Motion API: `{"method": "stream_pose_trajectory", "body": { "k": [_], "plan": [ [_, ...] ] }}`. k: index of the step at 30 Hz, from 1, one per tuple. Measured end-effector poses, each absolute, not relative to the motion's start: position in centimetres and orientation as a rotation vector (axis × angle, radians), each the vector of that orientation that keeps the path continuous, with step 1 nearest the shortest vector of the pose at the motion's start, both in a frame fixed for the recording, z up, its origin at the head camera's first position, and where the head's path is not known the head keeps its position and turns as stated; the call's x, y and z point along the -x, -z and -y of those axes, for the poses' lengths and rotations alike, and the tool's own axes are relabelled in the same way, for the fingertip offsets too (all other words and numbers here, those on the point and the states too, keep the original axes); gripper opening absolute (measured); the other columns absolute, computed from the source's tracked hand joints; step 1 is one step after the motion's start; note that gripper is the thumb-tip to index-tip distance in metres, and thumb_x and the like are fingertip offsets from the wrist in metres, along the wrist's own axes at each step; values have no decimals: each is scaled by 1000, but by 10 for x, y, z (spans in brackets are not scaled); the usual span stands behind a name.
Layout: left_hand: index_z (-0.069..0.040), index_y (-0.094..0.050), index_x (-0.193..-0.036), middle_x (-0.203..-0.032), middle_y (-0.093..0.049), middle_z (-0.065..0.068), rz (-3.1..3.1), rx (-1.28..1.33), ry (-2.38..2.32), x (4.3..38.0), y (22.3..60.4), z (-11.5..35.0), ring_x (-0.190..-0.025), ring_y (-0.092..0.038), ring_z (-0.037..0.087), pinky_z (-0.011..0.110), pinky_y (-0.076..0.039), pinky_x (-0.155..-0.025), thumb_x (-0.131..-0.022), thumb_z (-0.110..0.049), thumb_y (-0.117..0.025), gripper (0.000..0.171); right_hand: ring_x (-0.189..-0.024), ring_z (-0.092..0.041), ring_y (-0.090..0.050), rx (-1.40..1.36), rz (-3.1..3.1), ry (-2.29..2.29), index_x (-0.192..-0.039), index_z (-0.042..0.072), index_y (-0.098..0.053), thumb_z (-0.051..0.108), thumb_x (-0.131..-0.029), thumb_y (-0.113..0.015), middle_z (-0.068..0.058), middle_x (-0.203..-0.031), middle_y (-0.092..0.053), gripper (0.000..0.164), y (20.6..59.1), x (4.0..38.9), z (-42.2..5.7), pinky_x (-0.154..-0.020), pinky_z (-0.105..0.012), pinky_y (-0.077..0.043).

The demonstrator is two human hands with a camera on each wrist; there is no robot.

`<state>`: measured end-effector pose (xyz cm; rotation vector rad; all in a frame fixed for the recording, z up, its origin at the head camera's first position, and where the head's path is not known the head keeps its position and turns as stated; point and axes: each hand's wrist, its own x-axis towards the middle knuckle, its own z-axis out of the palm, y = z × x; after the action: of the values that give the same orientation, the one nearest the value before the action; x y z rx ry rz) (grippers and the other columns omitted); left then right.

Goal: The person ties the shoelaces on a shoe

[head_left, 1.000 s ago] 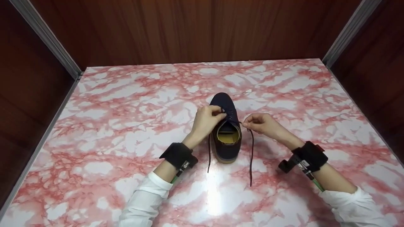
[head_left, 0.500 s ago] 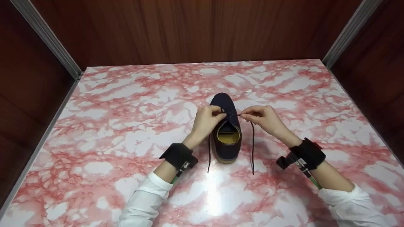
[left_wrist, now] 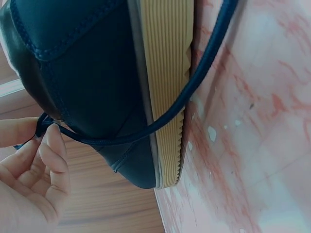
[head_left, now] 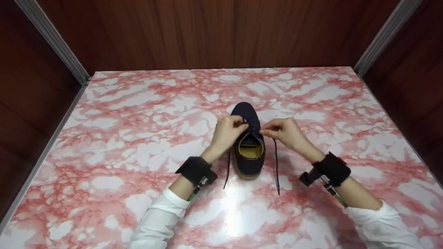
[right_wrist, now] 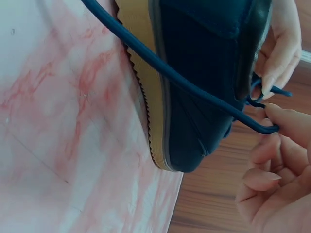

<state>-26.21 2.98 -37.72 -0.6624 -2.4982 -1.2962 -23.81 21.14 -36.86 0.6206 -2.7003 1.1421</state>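
A dark navy lace-up shoe (head_left: 250, 167) with a tan ribbed sole and yellow lining stands upright on the table, toe pointing away. At its left side my left hand (head_left: 225, 132) pinches the shoelace near the eyelets between thumb and fingertips. The left lace end (left_wrist: 165, 119) runs from those fingers down past the sole. On the other side my right hand (head_left: 286, 133) pinches the right part of the lace (right_wrist: 160, 65) in a small bend, fingertips right at the shoe's edge. In the right wrist view the fingertips of both hands are close together over the lacing.
The table (head_left: 138, 114) has a red-and-white marbled top. Dark wooden panels (head_left: 221, 34) enclose it at the back and both sides, with metal strips (head_left: 52, 41) at the corners. Each wrist wears a black strap (head_left: 195, 171) with a small camera.
My right hand has moved left and slightly forward, up to the shoe's edge, with the lace in its fingers. My left hand stays almost still; its hanging lace end has swung slightly left.
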Motion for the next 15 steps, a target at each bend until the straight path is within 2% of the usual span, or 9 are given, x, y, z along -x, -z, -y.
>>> {"method": "stream_pose_trajectory", "body": {
  "k": [4,15],
  "plan": [
    [-14,-54,-62,-57,-48,-10,2477,681,1317,263,378,-30,-53,-41,1,16,-31,-49,-63,-19,-55,4,-50,-5,-41,-657,2625,-1117,-74,20,-58,27,-63,-53,11,-65,-50,13,369,238,-204,-40,-21,-30],
    [-14,-54,-63,-55,-47,-11,2460,692,1309,263,380,-30,-51,-41,0,15,-31,-49,-65,-17,-54,4,-51,-4,-41,-875,2442,-1122,-77,17,-58,19,-65,-53,9,-64,-48,13,363,242,-192,-42,-19,-30]
  ]
}}
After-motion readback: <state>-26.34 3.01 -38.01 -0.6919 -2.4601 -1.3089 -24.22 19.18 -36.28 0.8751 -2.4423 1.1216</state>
